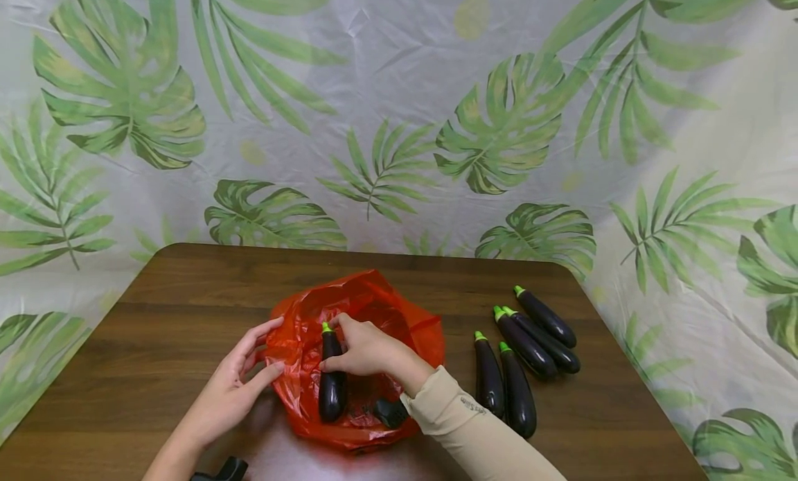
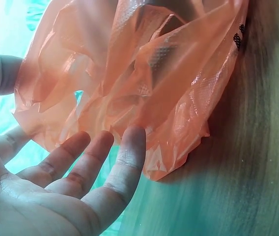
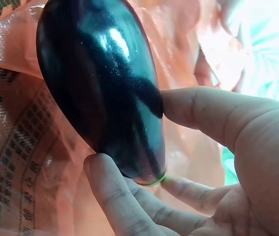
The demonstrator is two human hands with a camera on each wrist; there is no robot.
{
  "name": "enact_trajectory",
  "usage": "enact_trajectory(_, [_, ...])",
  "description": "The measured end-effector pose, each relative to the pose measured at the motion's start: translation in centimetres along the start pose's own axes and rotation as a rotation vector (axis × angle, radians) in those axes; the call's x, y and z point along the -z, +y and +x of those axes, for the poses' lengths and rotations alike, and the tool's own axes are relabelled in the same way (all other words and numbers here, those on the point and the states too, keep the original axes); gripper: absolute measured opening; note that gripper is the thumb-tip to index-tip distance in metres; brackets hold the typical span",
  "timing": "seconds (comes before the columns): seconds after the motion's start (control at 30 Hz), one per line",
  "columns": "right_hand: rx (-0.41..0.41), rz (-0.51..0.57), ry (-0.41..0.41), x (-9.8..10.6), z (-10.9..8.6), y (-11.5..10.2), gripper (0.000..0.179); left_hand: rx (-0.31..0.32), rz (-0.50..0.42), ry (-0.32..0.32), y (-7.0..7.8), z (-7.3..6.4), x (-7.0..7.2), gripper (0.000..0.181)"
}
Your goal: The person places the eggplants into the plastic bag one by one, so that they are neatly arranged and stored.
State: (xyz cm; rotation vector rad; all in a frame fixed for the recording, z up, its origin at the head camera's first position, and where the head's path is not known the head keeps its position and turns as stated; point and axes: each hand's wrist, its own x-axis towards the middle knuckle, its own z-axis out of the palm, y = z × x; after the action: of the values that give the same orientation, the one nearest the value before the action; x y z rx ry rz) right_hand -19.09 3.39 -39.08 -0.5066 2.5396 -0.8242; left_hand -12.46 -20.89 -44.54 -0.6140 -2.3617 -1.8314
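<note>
A red plastic bag (image 1: 414,315) lies with its mouth spread wide near the middle of the table. My right hand (image 1: 370,346) grips a dark purple eggplant (image 1: 332,394) over the bag's mouth, its bright green stem end pointing away from me. In the right wrist view, the thumb (image 3: 193,105) presses one side of the eggplant and the fingers bend round the other side by the stem end. At the bag's left rim, my left hand (image 1: 233,384) has thumb and fingers spread apart, fingertips (image 2: 132,142) touching the thin plastic.
Several more eggplants (image 1: 520,391) lie on the right of the brown wooden table (image 1: 181,308), two nearer and the others behind them. A leaf-patterned cloth (image 1: 399,120) hangs behind the table. Black wrist devices (image 1: 391,413) show at both wrists.
</note>
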Motion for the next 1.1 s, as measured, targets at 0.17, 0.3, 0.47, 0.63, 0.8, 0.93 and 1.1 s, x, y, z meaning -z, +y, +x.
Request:
enact_trajectory(0.17, [-0.011, 0.005, -0.011, -0.5, 0.4, 0.2, 0.071, 0.005, 0.004, 0.001, 0.0, 0.0, 0.0, 0.059])
enact_trajectory(0.3, [-0.009, 0.0, -0.007, -0.6, 0.5, 0.2, 0.071, 0.01, 0.005, -0.004, 0.1, 0.0, 0.0, 0.059])
enact_trajectory(0.47, [-0.006, -0.009, -0.013, -0.8, 0.4, -0.1, 0.072, 0.023, 0.004, -0.009, 0.1, 0.0, 0.0, 0.059])
enact_trajectory(0.63, [-0.007, -0.028, -0.016, -1.3, 0.6, 0.1, 0.071, 0.025, 0.014, -0.009, 0.1, 0.0, 0.0, 0.059])
enact_trajectory(0.8, [0.019, -0.058, -0.007, -2.4, 2.1, 1.6, 0.071, 0.022, 0.014, -0.012, 0.0, 0.0, -0.1, 0.06])
enact_trajectory(0.93, [0.015, -0.07, -0.002, -2.9, 2.6, 2.2, 0.075, 0.025, 0.019, -0.012, 0.0, 0.0, -0.1, 0.059])
enact_trajectory(1.1, [0.03, -0.117, -0.007, -3.7, 4.0, 3.7, 0.078, 0.04, 0.019, -0.021, 0.0, 0.0, -0.1, 0.059])
